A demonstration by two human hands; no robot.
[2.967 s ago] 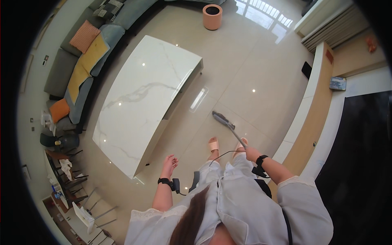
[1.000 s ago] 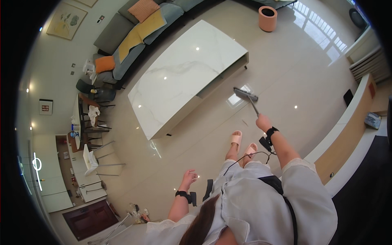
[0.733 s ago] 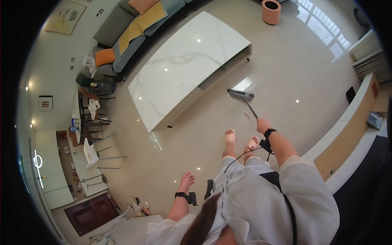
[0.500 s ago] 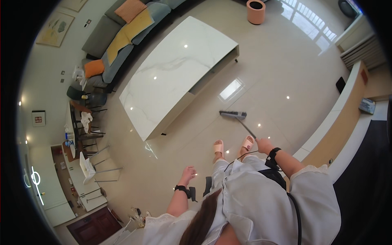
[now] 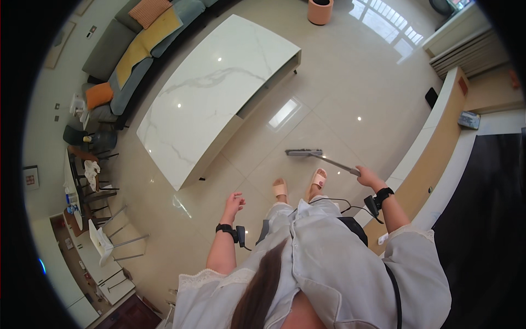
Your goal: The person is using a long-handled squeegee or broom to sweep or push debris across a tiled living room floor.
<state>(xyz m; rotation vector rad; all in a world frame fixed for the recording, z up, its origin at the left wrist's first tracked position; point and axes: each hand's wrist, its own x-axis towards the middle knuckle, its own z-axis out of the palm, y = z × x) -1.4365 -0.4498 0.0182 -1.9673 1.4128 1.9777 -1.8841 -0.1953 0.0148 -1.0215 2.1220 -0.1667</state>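
Note:
My right hand [image 5: 371,179] is wrapped round the grey handle of a flat mop [image 5: 304,153]. From that hand the handle runs left to the mop's narrow grey head, which rests on the glossy floor ahead of my feet. A dark fuzzy strip shows along the head's far edge. My left hand [image 5: 234,205] hangs free over the floor at my left side, fingers loosely apart and holding nothing. Both wrists carry black straps with small devices.
A white marble-topped coffee table [image 5: 213,82] stands ahead on the left, with a grey sofa [image 5: 131,82] behind it. A long low cabinet [image 5: 419,183] runs along my right. Far ahead sits a pink bin [image 5: 320,13]; chairs [image 5: 101,238] and a dining table are far left.
My right hand has moved outward to the right, and the mop handle now slants more sideways. The mop head has turned slightly. The whole view has swung a little to the right.

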